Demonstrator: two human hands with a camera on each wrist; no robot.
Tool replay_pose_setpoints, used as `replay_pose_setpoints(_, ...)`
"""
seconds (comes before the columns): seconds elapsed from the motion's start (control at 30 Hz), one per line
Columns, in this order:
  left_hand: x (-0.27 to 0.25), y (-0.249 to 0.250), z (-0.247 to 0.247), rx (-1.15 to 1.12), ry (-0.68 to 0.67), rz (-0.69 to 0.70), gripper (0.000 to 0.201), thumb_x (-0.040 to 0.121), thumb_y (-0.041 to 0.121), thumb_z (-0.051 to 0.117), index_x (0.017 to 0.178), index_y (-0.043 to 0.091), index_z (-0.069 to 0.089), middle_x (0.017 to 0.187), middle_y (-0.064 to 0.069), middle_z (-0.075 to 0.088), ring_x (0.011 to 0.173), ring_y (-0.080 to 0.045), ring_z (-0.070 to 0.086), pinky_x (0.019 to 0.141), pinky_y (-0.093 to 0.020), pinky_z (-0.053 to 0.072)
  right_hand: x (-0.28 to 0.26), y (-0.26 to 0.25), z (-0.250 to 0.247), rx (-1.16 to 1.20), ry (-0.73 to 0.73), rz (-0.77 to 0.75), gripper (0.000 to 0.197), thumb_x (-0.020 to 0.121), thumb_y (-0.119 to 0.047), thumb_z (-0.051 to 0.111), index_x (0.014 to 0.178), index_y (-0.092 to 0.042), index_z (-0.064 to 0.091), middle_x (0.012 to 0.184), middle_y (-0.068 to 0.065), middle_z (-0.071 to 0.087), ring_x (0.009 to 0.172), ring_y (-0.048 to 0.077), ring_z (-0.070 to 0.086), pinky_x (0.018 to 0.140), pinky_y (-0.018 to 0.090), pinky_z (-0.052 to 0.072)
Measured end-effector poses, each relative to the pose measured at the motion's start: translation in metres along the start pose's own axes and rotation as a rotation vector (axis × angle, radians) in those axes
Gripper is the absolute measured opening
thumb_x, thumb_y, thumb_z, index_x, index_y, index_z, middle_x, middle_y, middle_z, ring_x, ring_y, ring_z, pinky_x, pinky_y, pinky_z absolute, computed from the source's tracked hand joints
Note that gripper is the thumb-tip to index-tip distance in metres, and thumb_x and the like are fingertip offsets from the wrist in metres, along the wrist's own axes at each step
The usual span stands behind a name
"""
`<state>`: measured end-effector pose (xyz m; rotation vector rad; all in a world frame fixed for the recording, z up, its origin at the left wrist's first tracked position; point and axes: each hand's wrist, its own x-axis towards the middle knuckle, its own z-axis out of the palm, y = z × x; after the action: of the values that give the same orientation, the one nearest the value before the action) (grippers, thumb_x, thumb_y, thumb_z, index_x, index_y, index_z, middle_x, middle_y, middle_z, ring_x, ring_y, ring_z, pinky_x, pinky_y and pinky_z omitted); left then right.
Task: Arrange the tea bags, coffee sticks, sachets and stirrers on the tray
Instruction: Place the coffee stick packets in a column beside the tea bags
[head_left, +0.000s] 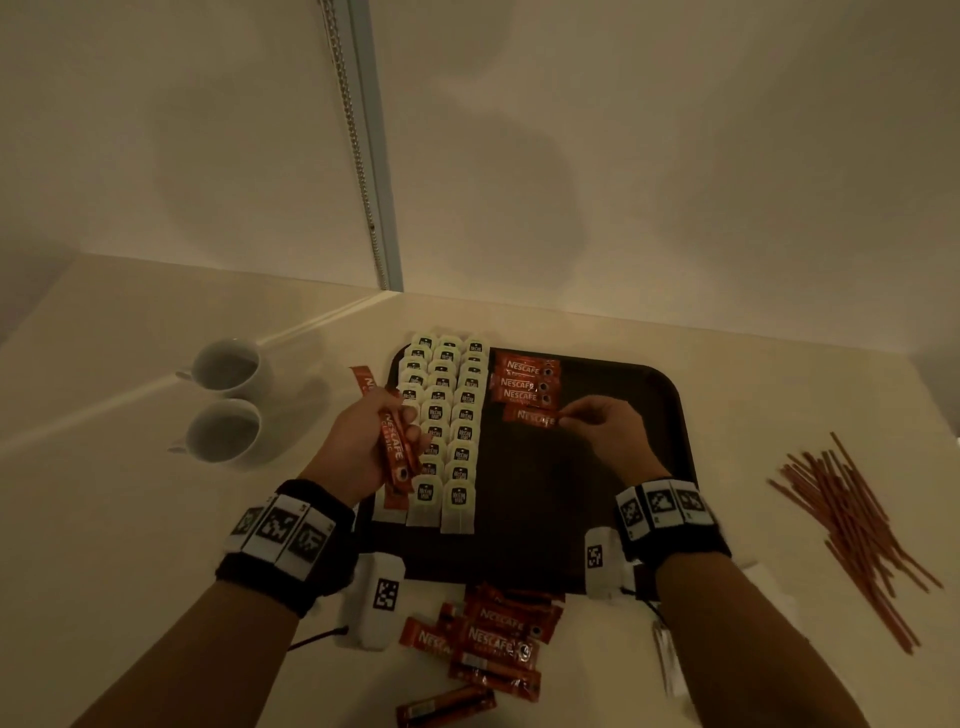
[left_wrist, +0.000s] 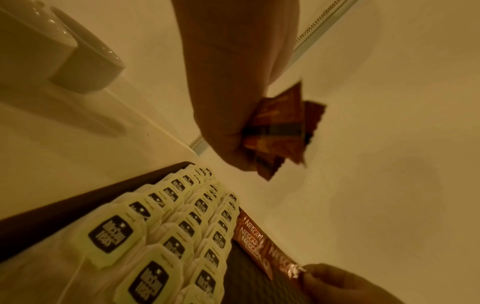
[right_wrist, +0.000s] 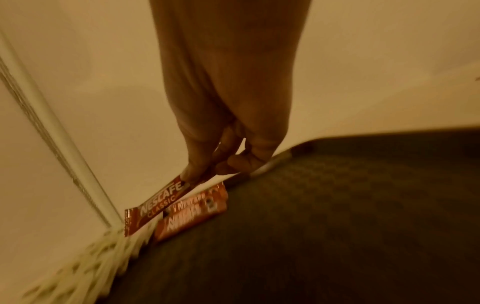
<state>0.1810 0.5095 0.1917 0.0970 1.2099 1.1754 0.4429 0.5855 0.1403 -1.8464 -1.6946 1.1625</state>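
Note:
A dark tray (head_left: 649, 415) lies on the pale counter. Rows of pale tea bags (head_left: 452, 415) fill its left side; three red coffee sticks (head_left: 527, 382) lie stacked at its far middle. My right hand (head_left: 602, 431) pinches the right end of a fourth red coffee stick (head_left: 535, 415), held just below that stack; the same stick (right_wrist: 158, 207) shows in the right wrist view. My left hand (head_left: 374, 441) grips a bundle of coffee sticks (head_left: 395, 447) over the tea bags' left edge; the bundle (left_wrist: 278, 131) shows from below.
Two white cups (head_left: 228, 400) stand left of the tray. More loose coffee sticks (head_left: 488, 639) lie at the counter's near edge. A heap of thin brown stirrers (head_left: 852, 525) lies to the right. A wall corner rises behind.

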Motion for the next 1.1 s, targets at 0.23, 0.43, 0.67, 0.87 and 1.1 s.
replay_pose_setpoints(0.23,-0.004,0.001,0.003,0.086,-0.014,-0.010,0.024,0.096,0.011,0.040,0.113,0.001,0.053,0.081,-0.013,0.067,0.064,-0.023,0.069,0.055,-0.034,0.057,0.023,0.010,0.030,0.042,0.047,0.062,0.014,0.082,-0.015,0.069,0.091,-0.024,0.064,0.107,-0.008,0.059,0.100,0.005,0.052,0.089,0.023,0.040)
replay_pose_setpoints(0.43,-0.004,0.004,0.004,0.099,-0.027,-0.013,0.027,0.097,0.011,0.037,0.116,-0.002,0.052,0.085,-0.017,0.066,0.063,-0.023,0.070,0.052,-0.031,0.057,0.038,0.008,0.035,0.022,0.165,0.024,0.014,0.082,-0.014,0.069,0.094,-0.018,0.064,0.104,-0.006,0.060,0.097,0.005,0.053,0.087,0.022,0.041)
replay_pose_setpoints(0.67,-0.005,0.003,0.001,0.138,-0.016,-0.019,0.030,0.098,0.012,0.038,0.120,-0.002,0.052,0.090,-0.019,0.068,0.071,-0.025,0.070,0.053,-0.032,0.057,0.047,0.010,0.038,-0.012,0.185,0.019,0.014,0.082,-0.014,0.069,0.092,-0.019,0.062,0.101,-0.005,0.059,0.094,0.005,0.052,0.085,0.022,0.041)
replay_pose_setpoints(0.87,-0.006,0.002,0.002,0.172,-0.020,0.006,0.015,0.098,0.012,0.040,0.105,0.009,0.053,0.069,-0.016,0.069,0.063,-0.025,0.070,0.051,-0.033,0.057,0.055,0.014,0.042,-0.050,0.185,0.054,0.018,0.080,-0.015,0.071,0.095,-0.018,0.061,0.107,0.000,0.058,0.095,0.009,0.053,0.083,0.023,0.041)
replay_pose_setpoints(1.1,0.000,-0.007,0.003,0.256,0.005,0.085,0.012,0.096,0.011,0.049,0.102,0.009,0.060,0.080,-0.011,0.067,0.071,-0.023,0.067,0.068,-0.038,0.056,0.058,0.017,0.044,-0.094,0.209,0.052,0.022,0.078,-0.017,0.072,0.097,-0.018,0.060,0.110,0.003,0.058,0.097,0.011,0.053,0.084,0.023,0.041)
